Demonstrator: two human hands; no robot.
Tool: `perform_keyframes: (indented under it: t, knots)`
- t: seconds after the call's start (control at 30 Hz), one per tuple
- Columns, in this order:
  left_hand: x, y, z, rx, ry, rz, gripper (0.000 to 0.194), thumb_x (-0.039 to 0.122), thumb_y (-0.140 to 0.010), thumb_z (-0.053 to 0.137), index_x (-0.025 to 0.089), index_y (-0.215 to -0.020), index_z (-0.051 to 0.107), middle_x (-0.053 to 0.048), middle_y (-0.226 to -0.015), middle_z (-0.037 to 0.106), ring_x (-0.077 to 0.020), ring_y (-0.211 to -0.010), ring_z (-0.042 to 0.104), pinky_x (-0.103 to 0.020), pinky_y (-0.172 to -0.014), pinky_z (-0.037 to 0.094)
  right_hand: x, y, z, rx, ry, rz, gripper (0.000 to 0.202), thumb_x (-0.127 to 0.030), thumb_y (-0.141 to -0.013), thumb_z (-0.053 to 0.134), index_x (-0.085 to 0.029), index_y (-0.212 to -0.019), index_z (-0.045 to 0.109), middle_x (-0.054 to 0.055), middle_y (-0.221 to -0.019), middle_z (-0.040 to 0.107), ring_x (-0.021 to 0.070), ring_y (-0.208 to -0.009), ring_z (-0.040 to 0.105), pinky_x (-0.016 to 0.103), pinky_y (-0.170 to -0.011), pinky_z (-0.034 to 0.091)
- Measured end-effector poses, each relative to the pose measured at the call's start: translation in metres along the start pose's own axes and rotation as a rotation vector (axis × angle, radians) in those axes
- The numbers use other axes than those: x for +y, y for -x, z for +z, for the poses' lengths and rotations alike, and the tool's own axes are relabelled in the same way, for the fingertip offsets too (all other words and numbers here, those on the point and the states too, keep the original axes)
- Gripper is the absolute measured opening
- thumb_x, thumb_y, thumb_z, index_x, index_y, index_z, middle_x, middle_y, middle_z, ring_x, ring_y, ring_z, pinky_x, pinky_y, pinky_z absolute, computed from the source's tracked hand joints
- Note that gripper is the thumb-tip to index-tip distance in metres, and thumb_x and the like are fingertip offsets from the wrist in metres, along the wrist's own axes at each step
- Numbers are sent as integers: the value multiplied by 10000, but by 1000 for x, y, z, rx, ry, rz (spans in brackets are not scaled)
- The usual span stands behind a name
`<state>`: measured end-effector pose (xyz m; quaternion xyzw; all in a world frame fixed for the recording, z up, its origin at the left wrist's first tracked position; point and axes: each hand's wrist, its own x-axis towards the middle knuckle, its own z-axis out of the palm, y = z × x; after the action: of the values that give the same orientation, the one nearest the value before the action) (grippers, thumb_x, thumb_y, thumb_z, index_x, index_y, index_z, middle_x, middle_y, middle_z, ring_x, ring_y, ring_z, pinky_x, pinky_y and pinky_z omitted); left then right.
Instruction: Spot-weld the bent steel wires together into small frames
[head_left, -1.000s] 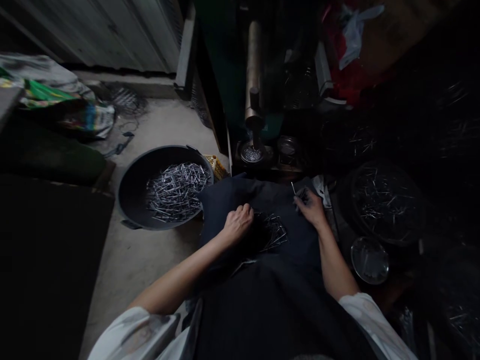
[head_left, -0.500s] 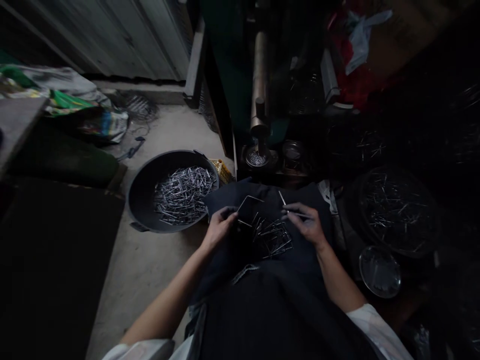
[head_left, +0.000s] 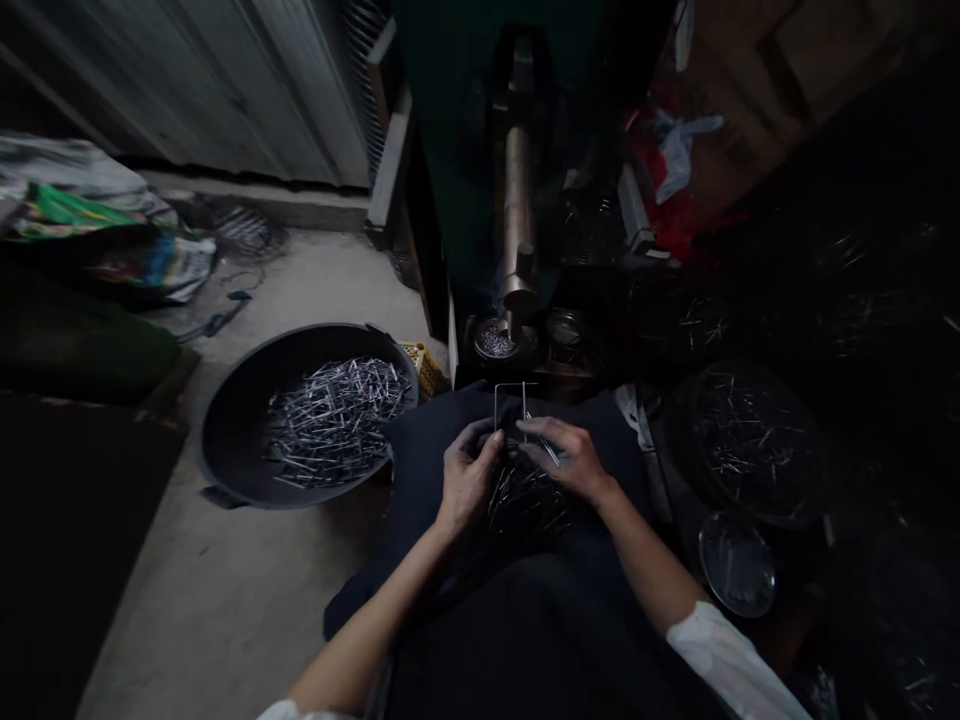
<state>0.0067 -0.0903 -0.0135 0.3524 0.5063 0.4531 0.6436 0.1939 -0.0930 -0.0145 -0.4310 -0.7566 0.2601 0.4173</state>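
Observation:
My left hand (head_left: 469,475) is closed, thumb against fingers, on a thin bent metal rod (head_left: 496,405) that rises from the grip and turns right at its top. Facing it, my right hand (head_left: 570,458) pinches thin metal rods (head_left: 524,405), one upright close to the bent rod and another slanting out by the fingers. The rods cross or touch at the top; I cannot tell which. Below both hands a loose pile of bent metal rods (head_left: 529,505) lies on the dark cloth (head_left: 420,500) over my lap, partly in shadow.
A dark basin (head_left: 225,430) with many metal rods (head_left: 337,420) stands on the floor at left. Ahead is a machine with a metal shaft (head_left: 517,200) above a dish of small bits (head_left: 495,342). At right are a dark tub of rods (head_left: 742,430) and a clear round lid (head_left: 737,565).
My hands have come closer together, bringing the bent rod in the left beside the rods in the right. The view has shifted slightly, so the surroundings sit further left and lower.

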Motion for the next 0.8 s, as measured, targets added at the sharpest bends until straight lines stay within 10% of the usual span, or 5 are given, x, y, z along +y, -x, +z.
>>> perform_keyframes:
  t: [0.8]
  knots:
    - [14, -19, 7, 16, 5, 81, 399, 460, -800, 765, 162, -1049, 669, -52, -872, 742, -186, -730, 712, -290, -708, 569, 14, -24, -7, 6, -125, 94, 273, -318, -919, 699, -268, -1187, 714, 46, -1142, 755, 201, -1056, 721, 353, -973, 567]
